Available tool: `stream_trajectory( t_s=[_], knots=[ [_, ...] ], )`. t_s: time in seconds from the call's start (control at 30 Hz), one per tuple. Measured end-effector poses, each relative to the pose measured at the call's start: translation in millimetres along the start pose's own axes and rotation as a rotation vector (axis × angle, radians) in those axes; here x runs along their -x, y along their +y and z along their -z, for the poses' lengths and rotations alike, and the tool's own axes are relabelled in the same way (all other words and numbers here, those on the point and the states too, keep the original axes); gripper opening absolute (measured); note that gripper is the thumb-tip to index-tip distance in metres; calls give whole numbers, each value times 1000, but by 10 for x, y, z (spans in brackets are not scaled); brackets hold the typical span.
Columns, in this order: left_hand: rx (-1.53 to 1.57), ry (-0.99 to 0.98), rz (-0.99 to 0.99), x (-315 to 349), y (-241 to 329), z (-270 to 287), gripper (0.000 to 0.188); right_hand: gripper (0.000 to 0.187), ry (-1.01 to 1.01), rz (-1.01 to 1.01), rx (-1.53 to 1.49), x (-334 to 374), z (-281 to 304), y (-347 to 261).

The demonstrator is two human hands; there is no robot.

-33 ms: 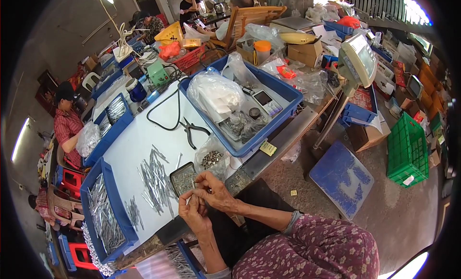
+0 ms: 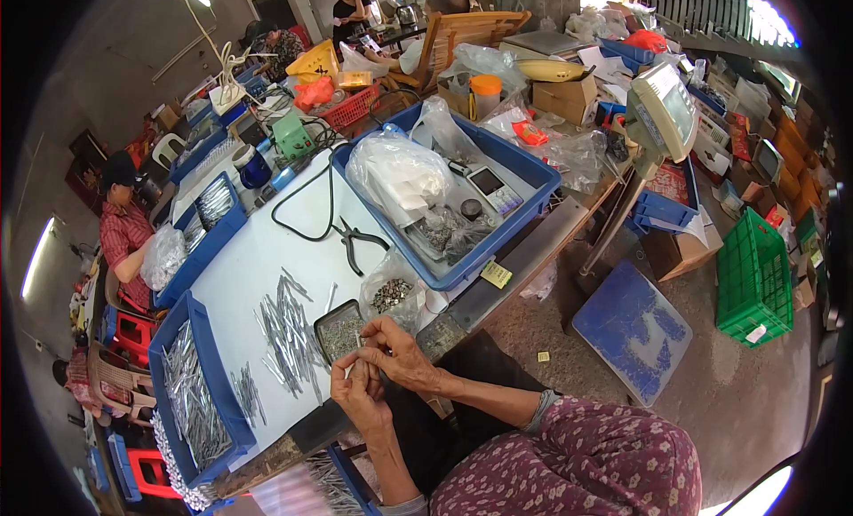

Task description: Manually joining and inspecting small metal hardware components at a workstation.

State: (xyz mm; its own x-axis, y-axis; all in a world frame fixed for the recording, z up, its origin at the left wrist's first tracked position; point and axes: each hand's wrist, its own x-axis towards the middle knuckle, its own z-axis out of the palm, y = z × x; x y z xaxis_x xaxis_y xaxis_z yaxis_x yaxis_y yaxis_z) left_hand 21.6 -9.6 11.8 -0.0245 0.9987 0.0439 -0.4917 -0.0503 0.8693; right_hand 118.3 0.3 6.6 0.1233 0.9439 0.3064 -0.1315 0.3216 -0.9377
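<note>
My left hand (image 2: 362,395) and my right hand (image 2: 400,360) meet at the table's near edge, fingertips pinched together. A thin silvery sliver shows between the fingers, too small to name. Just beyond them lies a small dark tray (image 2: 338,331) filled with tiny metal bits. Beside it sits a clear plastic bag (image 2: 402,269) with small brassy and dark parts. Left of my hands, slim silver metal pieces (image 2: 289,334) are heaped on the white tabletop, with a smaller pile (image 2: 248,393) nearby. Black-handled pliers (image 2: 362,248) lie farther back, jaws apart.
A blue bin (image 2: 197,400) of metal pieces stands at the left. Behind the pliers, a large blue tray (image 2: 435,272) holds bags and a handheld device. A scale (image 2: 633,329) is on the right floor, near a green crate (image 2: 755,281). A co-worker (image 2: 129,232) sits far left.
</note>
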Motion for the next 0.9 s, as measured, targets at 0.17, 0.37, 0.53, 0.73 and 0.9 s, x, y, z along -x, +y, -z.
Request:
stream_trajectory(
  t_s=[0.17, 0.37, 0.53, 0.73, 0.9],
  knots=[
    [4, 30, 10, 9, -9, -32, 6, 19, 31, 22, 36, -14, 0, 81],
    [-28, 32, -25, 0, -20, -21, 6, 19, -26, 22, 6, -6, 5, 66],
    [-21, 28, -30, 5, -23, -35, 7, 19, -2, 20, -3, -17, 23, 105],
    [-78, 76, -46, 19, -23, -35, 8, 19, -31, 102, 83, 15, 22, 82],
    [-134, 105, -95, 35, -5, -81, 6, 15, -60, 53, 86, 22, 34, 75]
  ],
)
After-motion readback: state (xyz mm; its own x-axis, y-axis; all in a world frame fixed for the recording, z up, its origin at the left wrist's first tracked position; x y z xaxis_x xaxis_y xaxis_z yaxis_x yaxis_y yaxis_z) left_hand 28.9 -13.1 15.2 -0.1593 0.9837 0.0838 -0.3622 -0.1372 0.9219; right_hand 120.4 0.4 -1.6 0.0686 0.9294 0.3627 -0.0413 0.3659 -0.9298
